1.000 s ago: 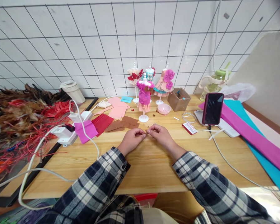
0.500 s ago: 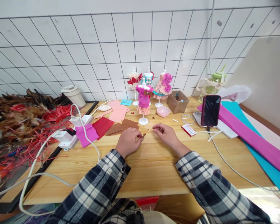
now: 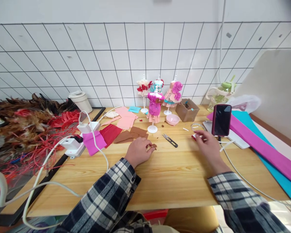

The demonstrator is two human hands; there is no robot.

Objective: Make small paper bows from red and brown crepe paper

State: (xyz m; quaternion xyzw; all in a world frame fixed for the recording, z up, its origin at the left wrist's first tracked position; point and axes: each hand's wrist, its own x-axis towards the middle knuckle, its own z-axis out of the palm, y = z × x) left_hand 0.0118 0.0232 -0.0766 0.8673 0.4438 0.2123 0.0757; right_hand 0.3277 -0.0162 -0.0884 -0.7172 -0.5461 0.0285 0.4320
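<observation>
My left hand [image 3: 138, 151] is closed over the table, thumb and forefinger pinching a small crumpled brown paper piece [image 3: 154, 146]. Flat brown paper pieces [image 3: 123, 136] lie just behind it. Off to the right, my right hand [image 3: 208, 149] reaches over a small red-and-white packet [image 3: 193, 137], which it mostly hides. Its fingers are bent and apart, and nothing shows held in them. Between the two hands lie thread snips [image 3: 170, 140] with black handles. A small dress form [image 3: 155, 108] in a magenta and peach paper dress stands behind the snips.
More dressed forms [image 3: 172, 94], a pink bowl [image 3: 173, 119] and a cardboard box [image 3: 188, 110] stand at the back. A phone [image 3: 221, 120] is upright at right. White cables and a power strip [image 3: 74, 147] are at left, near feathers [image 3: 19, 119].
My right hand has moved right, from beside the left hand to the red-and-white packet. The snips now show on the table. My left hand still pinches the brown paper piece.
</observation>
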